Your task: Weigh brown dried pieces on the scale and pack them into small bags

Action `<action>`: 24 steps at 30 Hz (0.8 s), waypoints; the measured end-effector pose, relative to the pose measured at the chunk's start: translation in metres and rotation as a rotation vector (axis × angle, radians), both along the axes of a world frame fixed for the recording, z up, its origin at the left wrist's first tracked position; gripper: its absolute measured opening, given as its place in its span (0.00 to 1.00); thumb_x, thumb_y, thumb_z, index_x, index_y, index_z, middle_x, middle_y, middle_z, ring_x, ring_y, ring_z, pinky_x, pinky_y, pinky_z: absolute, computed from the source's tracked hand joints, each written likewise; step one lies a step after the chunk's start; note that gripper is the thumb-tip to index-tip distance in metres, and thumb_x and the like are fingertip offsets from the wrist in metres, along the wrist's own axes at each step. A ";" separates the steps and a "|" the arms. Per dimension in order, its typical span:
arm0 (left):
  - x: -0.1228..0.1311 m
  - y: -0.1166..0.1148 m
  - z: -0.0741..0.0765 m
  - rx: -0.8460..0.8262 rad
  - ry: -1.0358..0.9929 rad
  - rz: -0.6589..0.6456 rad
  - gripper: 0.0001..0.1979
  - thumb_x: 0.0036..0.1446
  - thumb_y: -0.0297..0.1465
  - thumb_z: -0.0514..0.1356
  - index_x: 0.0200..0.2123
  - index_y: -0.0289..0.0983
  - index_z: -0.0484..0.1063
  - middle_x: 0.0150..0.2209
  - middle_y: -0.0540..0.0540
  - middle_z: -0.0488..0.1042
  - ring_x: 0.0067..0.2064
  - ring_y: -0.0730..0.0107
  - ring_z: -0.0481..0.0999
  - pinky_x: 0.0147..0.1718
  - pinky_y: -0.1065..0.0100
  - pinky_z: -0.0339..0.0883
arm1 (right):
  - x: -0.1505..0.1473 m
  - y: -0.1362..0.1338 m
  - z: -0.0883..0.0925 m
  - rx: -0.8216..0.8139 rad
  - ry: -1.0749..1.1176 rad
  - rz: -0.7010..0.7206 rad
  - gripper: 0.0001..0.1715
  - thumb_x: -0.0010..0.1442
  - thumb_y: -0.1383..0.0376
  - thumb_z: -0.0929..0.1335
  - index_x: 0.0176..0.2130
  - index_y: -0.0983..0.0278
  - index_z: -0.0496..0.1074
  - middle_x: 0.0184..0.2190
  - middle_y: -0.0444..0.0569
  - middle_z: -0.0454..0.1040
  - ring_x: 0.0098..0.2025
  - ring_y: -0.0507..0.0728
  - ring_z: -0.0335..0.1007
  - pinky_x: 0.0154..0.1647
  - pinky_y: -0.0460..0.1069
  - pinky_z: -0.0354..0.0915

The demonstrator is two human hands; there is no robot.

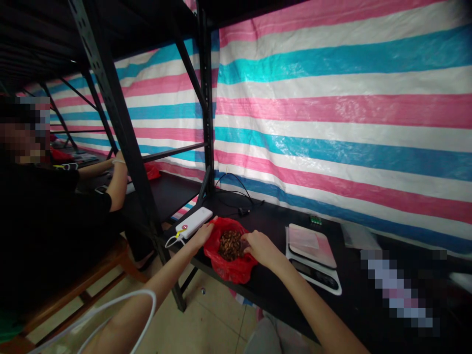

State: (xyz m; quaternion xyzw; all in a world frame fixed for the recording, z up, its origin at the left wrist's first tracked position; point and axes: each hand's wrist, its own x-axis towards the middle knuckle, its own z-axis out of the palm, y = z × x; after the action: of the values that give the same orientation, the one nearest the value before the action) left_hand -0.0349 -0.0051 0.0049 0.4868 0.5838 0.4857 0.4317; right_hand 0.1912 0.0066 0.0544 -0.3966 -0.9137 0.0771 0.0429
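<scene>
A red plastic bag (pixel 236 273) sits at the table's front edge with its mouth spread wide. Inside lies a heap of small brown pieces (pixel 231 245), like nuts or seeds; their exact kind is unclear. My left hand (pixel 205 233) pinches the bag's left rim. Over the right side of the opening, my right hand (pixel 258 248) is closed, its fingertips beside the brown pieces. Something small and dark shows at those fingertips, too unclear to name. Right of the bag lies a white kitchen scale (pixel 313 255) with a clear plastic packet (pixel 308 240) on its plate.
A white power bank (pixel 194 222) with a white cable lies left of the bag. Behind are black cables (pixel 241 211), green batteries (pixel 315 220) and clear plastic bags (pixel 359 236). A black rack post (pixel 118 123) rises at left, near a seated person (pixel 47 221). Striped sheeting (pixel 332 108) hangs behind.
</scene>
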 end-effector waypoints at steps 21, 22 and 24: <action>0.044 0.003 0.016 -0.058 -0.648 0.182 0.04 0.43 0.24 0.59 0.27 0.32 0.72 0.25 0.46 0.76 0.31 0.66 0.76 0.37 0.66 0.68 | -0.008 0.023 -0.057 -0.388 0.726 -0.058 0.20 0.48 0.72 0.68 0.43 0.63 0.72 0.41 0.50 0.76 0.42 0.57 0.73 0.46 0.51 0.68; 0.044 0.004 0.017 -0.061 -0.641 0.172 0.05 0.43 0.24 0.59 0.27 0.32 0.72 0.25 0.46 0.76 0.31 0.66 0.76 0.36 0.66 0.68 | -0.009 0.023 -0.060 -0.423 0.769 -0.059 0.20 0.48 0.73 0.68 0.43 0.63 0.72 0.41 0.50 0.76 0.43 0.57 0.73 0.46 0.51 0.68; 0.041 0.008 0.016 -0.047 -0.564 0.171 0.06 0.44 0.23 0.56 0.27 0.32 0.72 0.24 0.46 0.76 0.29 0.67 0.76 0.35 0.66 0.67 | -0.008 0.023 -0.062 -0.503 0.845 -0.075 0.20 0.47 0.73 0.68 0.43 0.64 0.71 0.40 0.51 0.76 0.42 0.58 0.73 0.46 0.53 0.68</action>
State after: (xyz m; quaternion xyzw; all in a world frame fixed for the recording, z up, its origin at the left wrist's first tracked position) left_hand 0.0058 0.0030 0.0213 0.2714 0.4908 0.6229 0.5455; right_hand 0.1829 0.0298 -0.0072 -0.3612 -0.7545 0.4480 0.3155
